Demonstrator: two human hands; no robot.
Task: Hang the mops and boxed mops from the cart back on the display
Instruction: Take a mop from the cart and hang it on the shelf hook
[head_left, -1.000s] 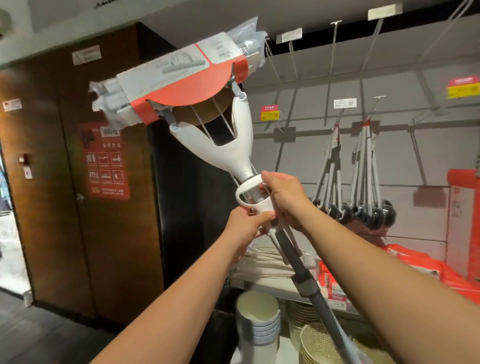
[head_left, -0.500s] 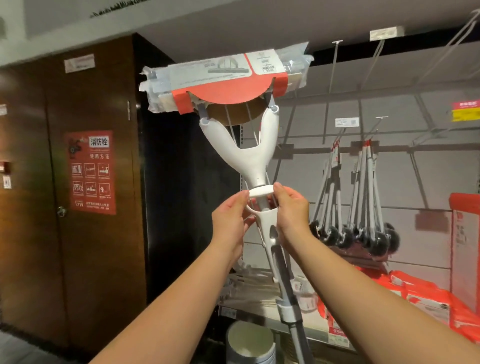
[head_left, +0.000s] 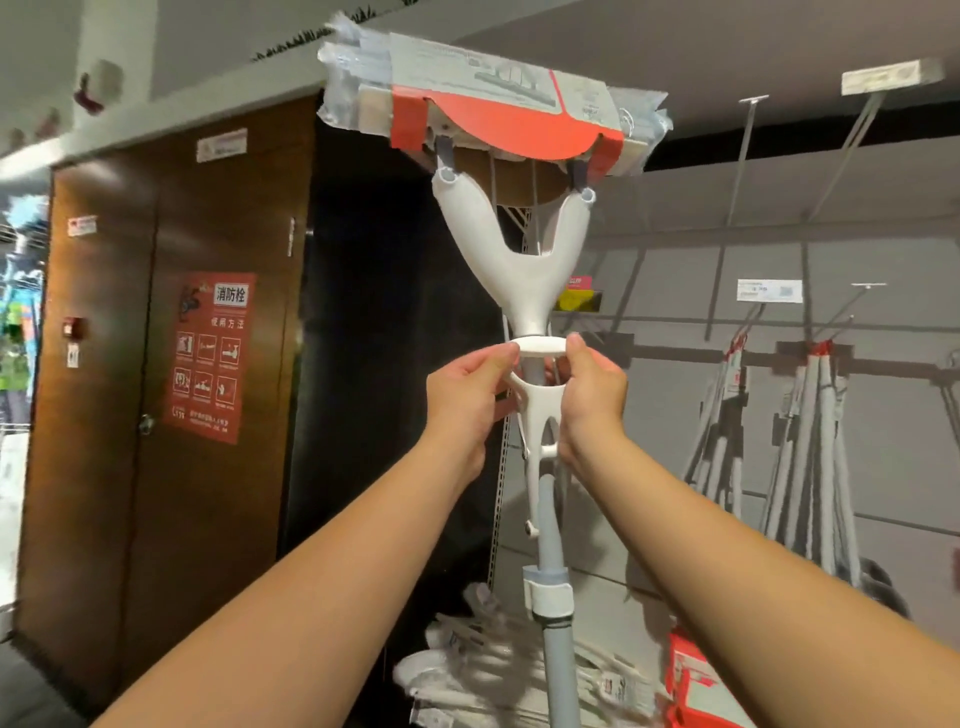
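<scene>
I hold a sponge mop (head_left: 524, 275) upright, head up, in front of me. Its head is wrapped in clear plastic with a red and white card sleeve (head_left: 493, 111) and sits near the ceiling. A white Y-shaped yoke joins the head to a grey pole (head_left: 556, 597) that runs down out of view. My left hand (head_left: 465, 400) and my right hand (head_left: 592, 395) pinch the two sides of the white squeeze handle ring (head_left: 537, 345) just below the yoke. Bare display hooks (head_left: 852, 140) stick out from the grey back wall to the right.
Several hung mops or plungers (head_left: 800, 457) dangle from a hook at the right. Red boxes (head_left: 696, 675) and wrapped white goods (head_left: 483, 654) lie on a shelf below. A brown wooden door (head_left: 130, 364) with a red fire-hydrant sign (head_left: 210, 356) stands at the left.
The mop swung from tilted left to upright and rose, its head now level near the ceiling. Both hands shifted from the shaft onto the sides of the white handle ring.
</scene>
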